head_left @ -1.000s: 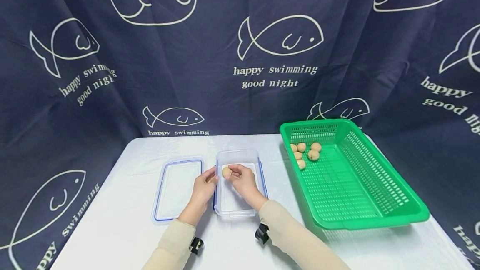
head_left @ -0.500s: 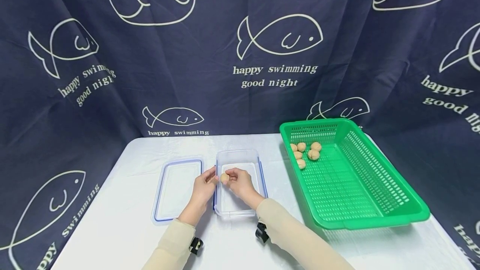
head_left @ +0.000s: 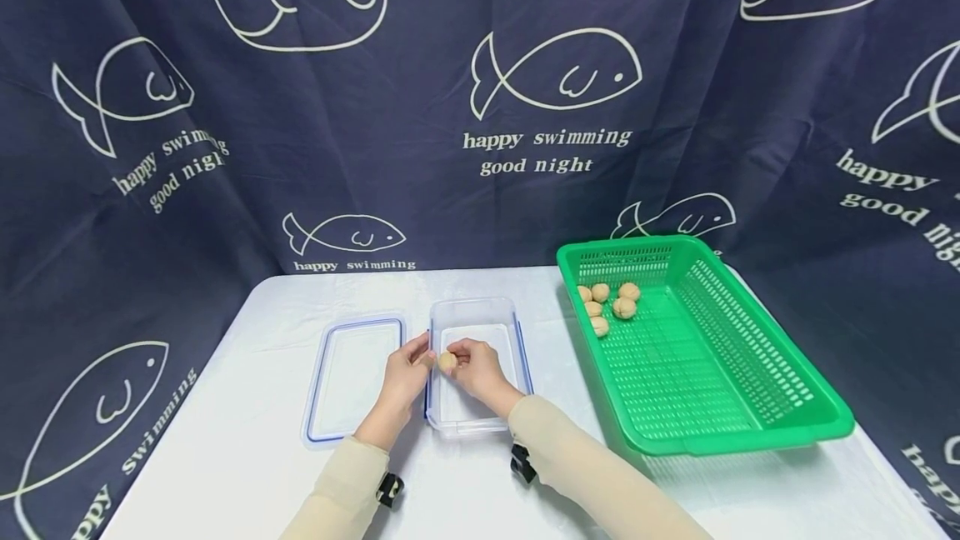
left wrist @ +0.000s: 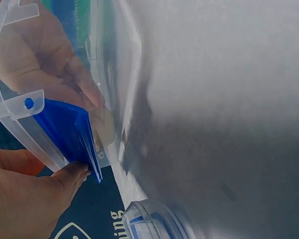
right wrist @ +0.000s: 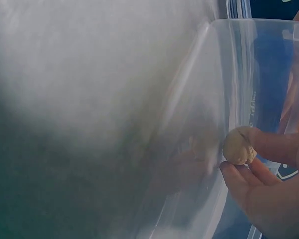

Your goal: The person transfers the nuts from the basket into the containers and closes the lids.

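Observation:
A clear plastic food container [head_left: 472,427] with blue side latches stands uncovered near the table's middle. My left hand [head_left: 405,377] grips its left rim; in the left wrist view the thumb presses on the blue latch [left wrist: 72,129], with fingers on the other side of the edge. Inside the container, my right hand [head_left: 480,372] pinches a walnut [head_left: 447,362] between thumb and fingers. The right wrist view has this walnut [right wrist: 238,146] held low by the container's left wall, close to the bottom; whether it touches there I cannot tell.
The container's clear lid [head_left: 356,382] with a blue seal lies flat on the left. A green perforated basket [head_left: 690,373] stands on the right, several walnuts [head_left: 625,307] gathered in its far left corner. A dark blue fish-print curtain [head_left: 435,190] hangs behind the table.
My right hand has brought the walnut down and slightly toward me and the left inside the container. My left hand keeps its hold on the rim.

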Demonstrator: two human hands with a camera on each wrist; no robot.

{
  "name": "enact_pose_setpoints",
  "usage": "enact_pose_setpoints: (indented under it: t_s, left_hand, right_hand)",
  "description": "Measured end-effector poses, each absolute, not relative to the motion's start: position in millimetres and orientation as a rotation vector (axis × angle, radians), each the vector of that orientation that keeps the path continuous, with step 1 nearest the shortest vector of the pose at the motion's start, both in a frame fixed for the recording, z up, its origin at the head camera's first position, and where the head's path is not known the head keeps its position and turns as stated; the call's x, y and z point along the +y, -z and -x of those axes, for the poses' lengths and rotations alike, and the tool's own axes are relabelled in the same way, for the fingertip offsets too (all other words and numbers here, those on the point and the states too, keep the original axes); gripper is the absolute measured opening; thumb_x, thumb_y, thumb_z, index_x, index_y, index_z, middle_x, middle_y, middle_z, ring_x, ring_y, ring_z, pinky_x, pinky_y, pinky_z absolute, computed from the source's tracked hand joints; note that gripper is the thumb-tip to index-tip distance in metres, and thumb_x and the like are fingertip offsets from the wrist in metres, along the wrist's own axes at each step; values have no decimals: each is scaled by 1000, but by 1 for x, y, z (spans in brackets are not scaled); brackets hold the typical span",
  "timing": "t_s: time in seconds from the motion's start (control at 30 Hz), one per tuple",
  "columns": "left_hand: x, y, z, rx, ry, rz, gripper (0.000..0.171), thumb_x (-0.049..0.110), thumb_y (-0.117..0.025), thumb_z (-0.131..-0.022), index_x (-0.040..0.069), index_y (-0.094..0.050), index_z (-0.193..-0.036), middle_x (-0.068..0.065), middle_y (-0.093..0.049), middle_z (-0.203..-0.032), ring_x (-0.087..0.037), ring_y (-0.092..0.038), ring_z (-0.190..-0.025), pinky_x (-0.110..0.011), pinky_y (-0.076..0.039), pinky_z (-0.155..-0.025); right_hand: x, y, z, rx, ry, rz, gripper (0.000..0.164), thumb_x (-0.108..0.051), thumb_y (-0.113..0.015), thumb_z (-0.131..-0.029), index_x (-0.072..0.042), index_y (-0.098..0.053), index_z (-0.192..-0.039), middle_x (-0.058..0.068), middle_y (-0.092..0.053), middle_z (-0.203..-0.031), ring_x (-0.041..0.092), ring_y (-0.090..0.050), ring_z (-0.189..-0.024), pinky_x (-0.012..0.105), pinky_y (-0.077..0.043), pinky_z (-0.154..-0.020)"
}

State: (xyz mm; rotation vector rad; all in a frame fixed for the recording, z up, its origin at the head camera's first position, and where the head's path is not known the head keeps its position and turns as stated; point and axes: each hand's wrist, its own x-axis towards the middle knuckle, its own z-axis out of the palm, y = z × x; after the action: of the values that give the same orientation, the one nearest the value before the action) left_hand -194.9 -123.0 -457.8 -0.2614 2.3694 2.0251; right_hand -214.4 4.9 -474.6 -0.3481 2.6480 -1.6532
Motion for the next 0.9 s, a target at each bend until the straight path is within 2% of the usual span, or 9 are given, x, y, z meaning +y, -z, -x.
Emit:
enact_pose_setpoints:
  t_s: [0.6, 0.9]
  left_hand:
    - [-122, 457, 194, 2385, -2025, 253, 40, -1, -49, -96, -11, -46, -135, -30, -50, -134, -39, -49, -126, -44, -43, -105]
    - [-123, 457, 194, 2365, -2043, 255, 41, -2, -50, -96, -11, -45, -135, -31, -49, -135, -40, -48, -127, -44, -42, -106]
  right_hand:
    - [8, 472, 214, 2669, 1638, 350, 30, 8, -74, -75, 12, -64, -104, 24, -69, -99, 34, -67, -91, 39, -57, -82]
    - [6, 458, 212, 2642, 1676, 268, 34, 5, -71, -79, 11, -62, -111, 25, -65, -110, 38, -62, -104, 42, -53, -93]
